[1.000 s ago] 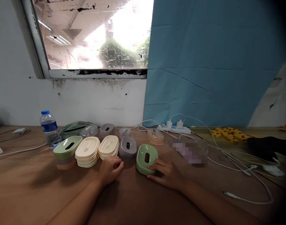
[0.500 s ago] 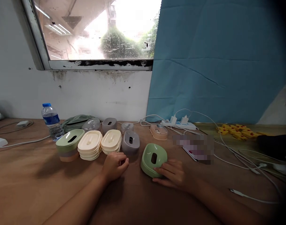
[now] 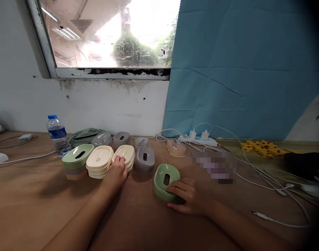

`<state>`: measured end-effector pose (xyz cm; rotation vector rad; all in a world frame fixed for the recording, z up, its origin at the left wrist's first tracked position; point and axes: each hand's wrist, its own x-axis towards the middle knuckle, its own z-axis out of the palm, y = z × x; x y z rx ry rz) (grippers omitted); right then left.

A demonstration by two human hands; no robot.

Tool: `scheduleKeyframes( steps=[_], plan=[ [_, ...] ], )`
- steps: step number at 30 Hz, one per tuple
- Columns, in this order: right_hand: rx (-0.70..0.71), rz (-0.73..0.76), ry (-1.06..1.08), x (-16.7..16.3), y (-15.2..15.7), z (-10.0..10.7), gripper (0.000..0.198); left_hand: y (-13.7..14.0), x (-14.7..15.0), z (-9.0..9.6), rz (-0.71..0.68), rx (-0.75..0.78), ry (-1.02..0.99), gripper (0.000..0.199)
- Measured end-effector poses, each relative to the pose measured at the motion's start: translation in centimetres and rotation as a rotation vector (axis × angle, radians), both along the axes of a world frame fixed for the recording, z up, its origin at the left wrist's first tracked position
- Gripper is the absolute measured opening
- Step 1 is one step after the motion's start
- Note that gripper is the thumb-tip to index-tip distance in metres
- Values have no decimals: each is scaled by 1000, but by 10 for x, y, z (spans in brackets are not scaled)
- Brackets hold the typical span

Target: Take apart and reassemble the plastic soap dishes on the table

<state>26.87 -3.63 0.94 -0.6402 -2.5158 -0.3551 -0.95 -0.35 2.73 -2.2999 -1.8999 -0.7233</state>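
My right hand [image 3: 187, 197] grips the near right side of a green oval box-shaped cover [image 3: 160, 186] with a dark slot in its top. Its fingers reach over the top and the thumb lies low at the front. My left hand [image 3: 116, 172] is at the right-hand stack of cream plastic lids [image 3: 127, 153], fingertips on its top near edge and thumb apart from them. To its left stands another stack of cream lids [image 3: 99, 157]. Right of the hand sits a grey slotted cover [image 3: 145, 158]. At the far left of the row is a green, grey and peach slotted stack [image 3: 77, 162].
Behind stand clear domed pieces [image 3: 101, 138], another grey slotted cover [image 3: 121, 140] and a peach piece [image 3: 176, 147]. A water bottle [image 3: 57, 134] stands left. A power strip [image 3: 201, 139] with white cables [image 3: 253, 165] and a blurred patch [image 3: 215, 165] are right.
My left hand has moved left and forward from the table to the right-hand cream stack, its fingers unfolding. The green cover has shifted slightly left and nearer, in my right hand.
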Motion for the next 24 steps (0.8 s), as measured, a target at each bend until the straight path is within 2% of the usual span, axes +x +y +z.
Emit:
scheduleKeyframes(
  steps=[5,11,15,20,24],
  plan=[
    [-166,1,25,9,3,8,41,6,-3,-7,-88,11,-26,18],
    [-382,-12,84,16,17,6,44,9,-5,-11,-132,112,-36,18],
    [-397,9,29,14,22,3,47,1,-3,-3,-155,282,-21,20],
    [-399,39,8,13,22,2,43,-15,2,2,-236,469,-52,20],
    [-324,-7,164,21,24,-3,41,-21,4,-5,-301,505,-146,19]
  ],
)
